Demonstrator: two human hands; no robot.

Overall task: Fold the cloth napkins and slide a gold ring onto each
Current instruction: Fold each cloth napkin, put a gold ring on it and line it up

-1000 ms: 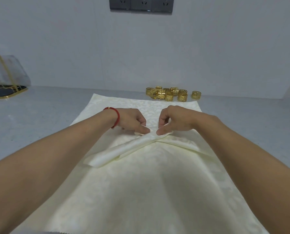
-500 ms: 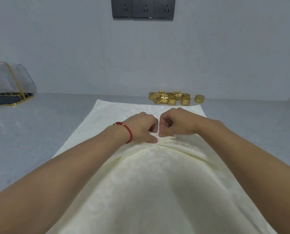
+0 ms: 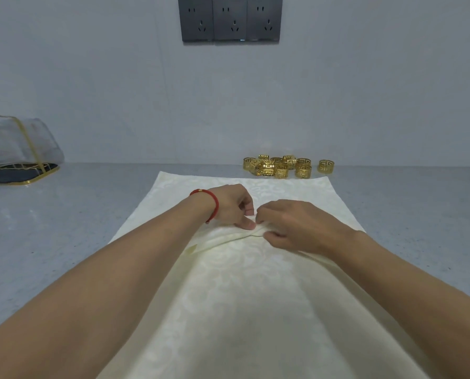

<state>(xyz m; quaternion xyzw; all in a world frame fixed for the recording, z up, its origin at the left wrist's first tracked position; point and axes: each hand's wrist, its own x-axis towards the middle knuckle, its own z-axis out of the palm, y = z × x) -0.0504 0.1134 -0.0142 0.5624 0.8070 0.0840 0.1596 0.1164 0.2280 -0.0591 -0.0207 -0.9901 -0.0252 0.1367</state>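
A cream patterned cloth napkin (image 3: 244, 310) lies spread on the grey counter in front of me, with a raised fold running across its middle. My left hand (image 3: 232, 206), with a red cord at the wrist, pinches that fold from the left. My right hand (image 3: 291, 225) pinches the same fold from the right, its fingers curled round the bunched cloth. The two hands almost touch. A heap of several gold rings (image 3: 278, 165) sits just past the napkin's far edge, and a single gold ring (image 3: 325, 166) stands to the right of the heap.
A gold-wire basket (image 3: 15, 170) holding folded pale cloth stands at the far left against the wall. Three dark wall sockets (image 3: 229, 19) are mounted above the counter (image 3: 64, 214). The wall closes the counter just behind the rings.
The loose folded flap seen a second ago has been drawn in under the hands. Both hands shifted slightly away from me, and the right hand now lies flatter over the fold.
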